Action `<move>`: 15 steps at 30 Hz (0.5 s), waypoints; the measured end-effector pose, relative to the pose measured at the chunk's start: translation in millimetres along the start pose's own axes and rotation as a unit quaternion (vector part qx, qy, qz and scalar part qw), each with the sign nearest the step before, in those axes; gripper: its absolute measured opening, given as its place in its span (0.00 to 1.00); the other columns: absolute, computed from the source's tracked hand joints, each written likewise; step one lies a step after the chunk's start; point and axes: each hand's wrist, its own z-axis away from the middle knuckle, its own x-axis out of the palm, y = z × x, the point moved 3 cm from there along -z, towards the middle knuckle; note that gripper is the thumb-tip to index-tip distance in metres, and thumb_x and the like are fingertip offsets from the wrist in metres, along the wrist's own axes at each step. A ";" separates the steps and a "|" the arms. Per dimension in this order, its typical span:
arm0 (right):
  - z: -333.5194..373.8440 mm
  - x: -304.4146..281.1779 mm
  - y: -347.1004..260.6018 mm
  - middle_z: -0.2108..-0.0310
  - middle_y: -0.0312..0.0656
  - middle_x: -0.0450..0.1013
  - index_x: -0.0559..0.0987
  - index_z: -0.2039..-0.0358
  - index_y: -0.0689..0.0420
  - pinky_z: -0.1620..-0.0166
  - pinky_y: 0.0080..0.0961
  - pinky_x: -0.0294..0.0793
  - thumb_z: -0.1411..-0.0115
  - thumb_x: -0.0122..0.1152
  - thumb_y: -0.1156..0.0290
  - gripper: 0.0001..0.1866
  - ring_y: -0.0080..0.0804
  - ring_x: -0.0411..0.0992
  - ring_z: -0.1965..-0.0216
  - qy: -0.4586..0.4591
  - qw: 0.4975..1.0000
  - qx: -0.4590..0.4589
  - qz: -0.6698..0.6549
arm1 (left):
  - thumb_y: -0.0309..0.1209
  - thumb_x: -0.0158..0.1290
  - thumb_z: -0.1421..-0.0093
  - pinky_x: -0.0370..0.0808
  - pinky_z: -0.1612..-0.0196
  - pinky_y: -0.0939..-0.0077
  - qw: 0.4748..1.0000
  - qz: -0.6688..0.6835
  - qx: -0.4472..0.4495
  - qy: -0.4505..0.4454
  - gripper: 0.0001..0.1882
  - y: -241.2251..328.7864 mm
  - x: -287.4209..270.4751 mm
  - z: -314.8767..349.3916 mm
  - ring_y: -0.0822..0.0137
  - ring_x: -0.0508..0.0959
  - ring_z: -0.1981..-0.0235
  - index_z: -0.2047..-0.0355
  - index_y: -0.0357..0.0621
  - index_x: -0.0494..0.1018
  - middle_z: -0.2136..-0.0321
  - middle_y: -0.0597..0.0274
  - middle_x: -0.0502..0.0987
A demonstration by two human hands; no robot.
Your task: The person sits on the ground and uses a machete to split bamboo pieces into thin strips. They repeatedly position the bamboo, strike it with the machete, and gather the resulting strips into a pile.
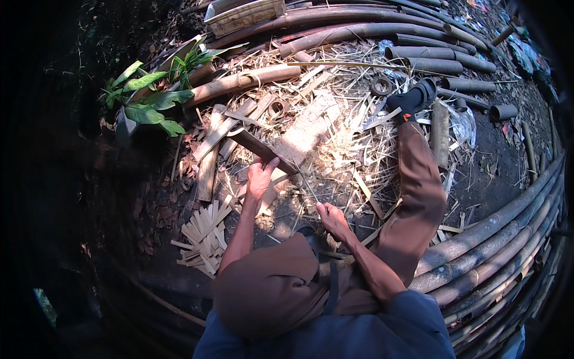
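My left hand [259, 178] is closed round a split piece of bamboo [261, 148], dark on its upper face, which slants down toward the right. In my right hand [335, 221], the fingers wrap the handle of a thin-bladed knife [309, 186]. Its narrow blade points up and left and reaches the near right end of the bamboo piece; whether it cuts in or only touches, I cannot tell. Beyond the bamboo, a pale sunlit wooden board [312, 127] lies on the shavings. A heap of short flat bamboo slats [204, 237] lies left of my left forearm.
My outstretched leg [417, 179] lies on the right, past scattered shavings [365, 137]. Long bamboo poles [478, 242] are stacked at the lower right. Cut bamboo lengths [248, 81] and a pale plastic crate [245, 17] lie at the back. A leafy plant [146, 105] stands far left.
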 end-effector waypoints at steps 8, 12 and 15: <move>13.3 -15.3 -4.7 0.75 0.49 0.69 0.72 0.59 0.58 0.73 0.42 0.67 0.35 0.50 0.62 0.12 0.50 0.71 0.76 0.095 0.972 -0.213 0.037 | 0.36 0.52 0.35 0.77 0.73 0.75 0.901 0.332 -0.256 -0.108 0.11 -53.8 11.4 -6.4 0.71 0.76 0.75 0.59 0.41 0.70 0.73 0.61 0.75; 29.6 -11.1 -43.5 0.83 0.52 0.68 0.72 0.62 0.59 0.71 0.42 0.67 0.35 0.50 0.55 0.18 0.55 0.72 0.77 0.016 0.991 -0.122 -0.058 | 0.41 0.44 0.32 0.82 0.69 0.67 0.783 0.501 -0.342 -0.136 0.19 -95.0 -8.3 17.3 0.58 0.79 0.70 0.52 0.35 0.66 0.64 0.47 0.76; 23.4 -9.7 -25.6 0.81 0.54 0.69 0.72 0.64 0.60 0.71 0.43 0.67 0.35 0.50 0.54 0.18 0.57 0.71 0.76 0.048 0.990 -0.135 0.003 | 0.46 0.41 0.31 0.80 0.55 0.58 0.718 0.613 -0.316 -0.098 0.29 -46.0 -8.7 43.7 0.42 0.72 0.52 0.42 0.32 0.57 0.50 0.34 0.67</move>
